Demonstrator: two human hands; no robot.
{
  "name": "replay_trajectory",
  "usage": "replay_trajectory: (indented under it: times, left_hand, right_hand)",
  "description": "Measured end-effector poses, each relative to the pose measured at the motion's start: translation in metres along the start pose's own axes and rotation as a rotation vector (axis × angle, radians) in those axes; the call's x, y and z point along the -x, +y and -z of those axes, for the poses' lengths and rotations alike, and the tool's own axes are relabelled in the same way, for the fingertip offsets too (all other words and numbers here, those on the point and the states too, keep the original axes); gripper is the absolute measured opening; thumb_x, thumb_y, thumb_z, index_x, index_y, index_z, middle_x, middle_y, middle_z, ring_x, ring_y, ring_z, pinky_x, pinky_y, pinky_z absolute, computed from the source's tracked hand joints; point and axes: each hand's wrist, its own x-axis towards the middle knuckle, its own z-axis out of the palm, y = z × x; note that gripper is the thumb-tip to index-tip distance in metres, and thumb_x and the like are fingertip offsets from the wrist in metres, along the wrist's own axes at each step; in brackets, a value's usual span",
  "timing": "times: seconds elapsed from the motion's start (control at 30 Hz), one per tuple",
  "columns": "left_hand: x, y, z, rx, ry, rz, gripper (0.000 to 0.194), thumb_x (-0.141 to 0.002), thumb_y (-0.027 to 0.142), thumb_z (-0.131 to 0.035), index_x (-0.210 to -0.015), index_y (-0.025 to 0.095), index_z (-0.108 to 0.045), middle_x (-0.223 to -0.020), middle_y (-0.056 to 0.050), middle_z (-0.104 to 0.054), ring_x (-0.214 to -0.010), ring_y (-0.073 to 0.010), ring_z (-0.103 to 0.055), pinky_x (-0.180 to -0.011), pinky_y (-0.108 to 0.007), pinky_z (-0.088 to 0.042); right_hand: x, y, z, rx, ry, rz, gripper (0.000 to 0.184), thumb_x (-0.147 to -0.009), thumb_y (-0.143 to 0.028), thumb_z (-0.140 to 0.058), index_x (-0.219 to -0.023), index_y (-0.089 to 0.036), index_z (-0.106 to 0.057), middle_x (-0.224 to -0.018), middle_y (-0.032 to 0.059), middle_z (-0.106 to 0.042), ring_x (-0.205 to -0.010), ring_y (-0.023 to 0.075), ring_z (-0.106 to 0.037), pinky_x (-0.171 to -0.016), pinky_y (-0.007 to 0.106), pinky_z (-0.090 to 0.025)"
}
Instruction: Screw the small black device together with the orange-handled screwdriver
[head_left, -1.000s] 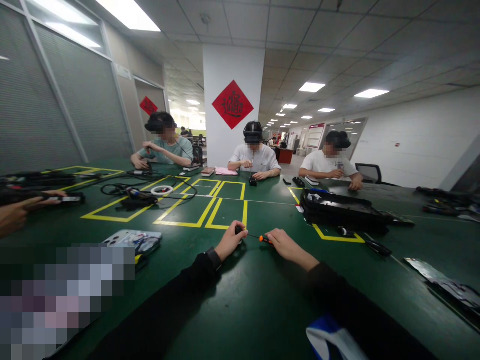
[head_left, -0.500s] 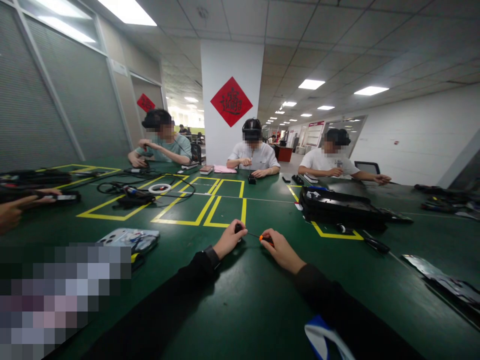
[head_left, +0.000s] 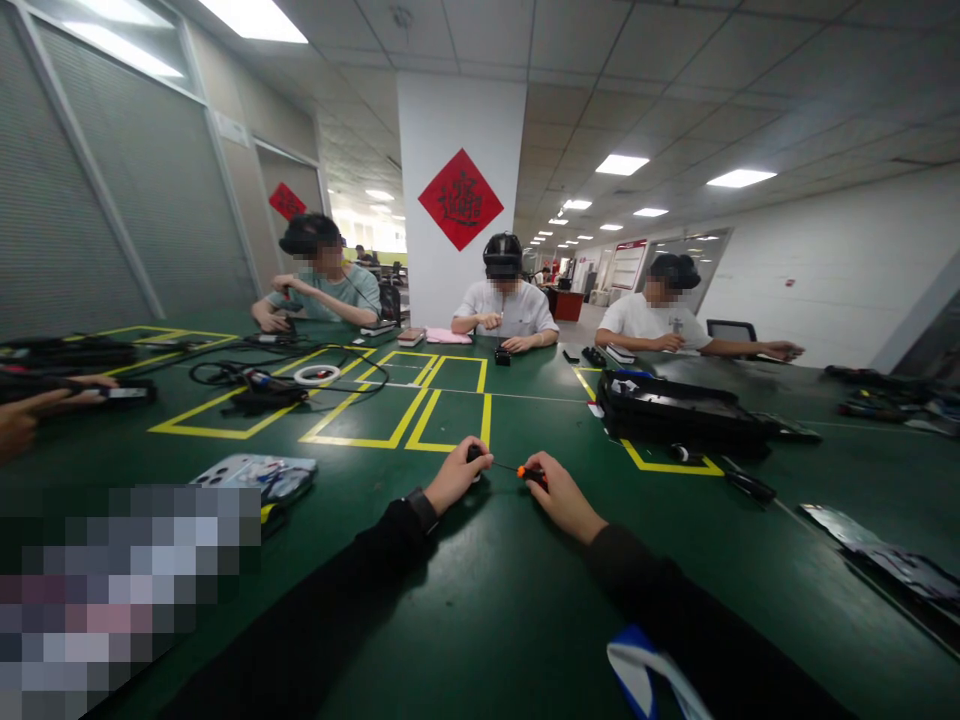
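My right hand [head_left: 559, 492] is closed round the orange-and-black handle of a screwdriver [head_left: 523, 473]. The tool's thin shaft points left, toward my left hand [head_left: 454, 475]. Those left fingers are wrapped round a small black part [head_left: 473, 454], mostly hidden by the hand, so its exact kind does not show. The shaft's tip reaches the left fingertips; whether it touches the part cannot be made out. Both hands are low over the green table [head_left: 450, 620], at its near middle.
Yellow tape rectangles [head_left: 397, 440] mark the table. To the right lie a black open case [head_left: 675, 405], a black-handled tool [head_left: 750, 487] and a flat metal panel [head_left: 877, 550]. A clear-looking tray [head_left: 259, 475] and cables [head_left: 217, 375] are leftward. Several people sit around the table.
My hands keep nearly the same place and hold. The view has shifted slightly. Across the table at right, a person's outstretched hand has moved a little farther right.
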Motion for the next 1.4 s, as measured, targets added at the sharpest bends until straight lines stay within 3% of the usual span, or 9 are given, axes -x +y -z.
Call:
replay_trajectory:
  times: [0.1, 0.27, 0.43, 0.57, 0.67, 0.87, 1.1, 1.27, 1.4]
  left_hand:
    - [-0.0002, -0.0009, -0.0008, 0.006, 0.020, -0.001, 0.019, -0.072, 0.033, -0.052, -0.083, 0.018, -0.049, -0.067, 0.002, -0.054, -0.059, -0.0091, -0.050, -0.055, -0.020, -0.038]
    - [0.0000, -0.0031, -0.0011, -0.024, 0.054, 0.004, 0.019, -0.072, 0.033, -0.052, -0.084, 0.019, -0.049, -0.071, 0.002, -0.054, -0.062, -0.0094, -0.050, -0.053, -0.019, -0.038]
    - [-0.0005, -0.0028, 0.0000, -0.059, 0.053, -0.020, 0.022, -0.071, 0.037, -0.053, -0.083, 0.019, -0.049, -0.072, 0.003, -0.051, -0.061, -0.0091, -0.048, -0.054, -0.019, -0.039]
    - [-0.0011, -0.0025, -0.0006, -0.082, 0.062, -0.046, 0.021, -0.071, 0.036, -0.054, -0.083, 0.018, -0.049, -0.073, 0.002, -0.051, -0.063, -0.0092, -0.047, -0.055, -0.020, -0.039]
    - [-0.0006, -0.0021, -0.0012, -0.078, 0.062, -0.027, 0.021, -0.071, 0.035, -0.053, -0.083, 0.019, -0.049, -0.073, 0.003, -0.050, -0.062, -0.0093, -0.046, -0.053, -0.019, -0.038]
    - [-0.0001, -0.0016, -0.0013, -0.048, 0.061, 0.000, 0.019, -0.070, 0.032, -0.053, -0.083, 0.019, -0.048, -0.072, 0.003, -0.048, -0.060, -0.0085, -0.045, -0.052, -0.018, -0.037]
    - [-0.0004, -0.0014, -0.0010, -0.037, 0.071, 0.027, 0.018, -0.069, 0.029, -0.053, -0.084, 0.019, -0.049, -0.075, 0.001, -0.051, -0.063, -0.0098, -0.047, -0.054, -0.019, -0.039]
    - [0.0001, -0.0001, -0.0014, -0.038, 0.072, 0.008, 0.017, -0.069, 0.027, -0.052, -0.083, 0.018, -0.050, -0.076, 0.001, -0.052, -0.064, -0.0100, -0.048, -0.053, -0.019, -0.039]
    - [0.0001, 0.0004, -0.0018, -0.038, 0.071, 0.013, 0.018, -0.069, 0.029, -0.054, -0.083, 0.018, -0.050, -0.075, 0.001, -0.053, -0.064, -0.0101, -0.048, -0.053, -0.019, -0.039]
  right_hand:
    - [-0.0006, 0.0011, 0.0005, 0.004, 0.014, -0.036, 0.021, -0.082, -0.019, -0.043, -0.100, -0.018, -0.052, -0.097, 0.0056, -0.054, -0.091, 0.0160, -0.049, -0.083, 0.032, -0.039]
    - [-0.0020, 0.0019, 0.0020, 0.073, -0.019, 0.029, 0.026, -0.088, -0.020, -0.033, -0.089, -0.018, -0.058, -0.091, 0.0062, -0.055, -0.089, 0.0166, -0.049, -0.084, 0.032, -0.037]
    - [-0.0001, 0.0031, 0.0012, 0.053, -0.034, 0.011, 0.014, -0.083, -0.020, -0.044, -0.093, -0.018, -0.053, -0.090, 0.0049, -0.055, -0.085, 0.0161, -0.050, -0.079, 0.031, -0.040]
    - [0.0017, 0.0037, -0.0008, 0.009, -0.041, 0.003, 0.021, -0.078, -0.020, -0.051, -0.099, -0.018, -0.050, -0.094, 0.0046, -0.055, -0.087, 0.0154, -0.051, -0.080, 0.031, -0.040]
    - [0.0012, 0.0036, -0.0018, 0.034, -0.015, -0.017, 0.025, -0.081, -0.021, -0.047, -0.106, -0.018, -0.049, -0.098, 0.0065, -0.054, -0.092, 0.0162, -0.050, -0.084, 0.032, -0.038]
    - [-0.0014, 0.0054, -0.0021, 0.119, -0.014, 0.013, 0.018, -0.081, -0.014, -0.040, -0.087, -0.017, -0.056, -0.090, 0.0054, -0.055, -0.089, 0.0166, -0.048, -0.083, 0.032, -0.037]
    - [-0.0001, 0.0039, -0.0021, 0.044, -0.009, 0.021, 0.019, -0.074, -0.012, -0.049, -0.092, -0.018, -0.052, -0.091, 0.0042, -0.054, -0.086, 0.0164, -0.048, -0.080, 0.031, -0.039]
    - [-0.0005, 0.0020, -0.0010, 0.020, 0.006, -0.039, 0.025, -0.079, -0.016, -0.045, -0.102, -0.017, -0.051, -0.097, 0.0059, -0.053, -0.091, 0.0165, -0.049, -0.084, 0.033, -0.038]
    - [-0.0015, 0.0011, 0.0004, 0.046, -0.007, -0.012, 0.020, -0.081, -0.014, -0.038, -0.090, -0.017, -0.055, -0.090, 0.0051, -0.053, -0.088, 0.0163, -0.048, -0.083, 0.032, -0.038]
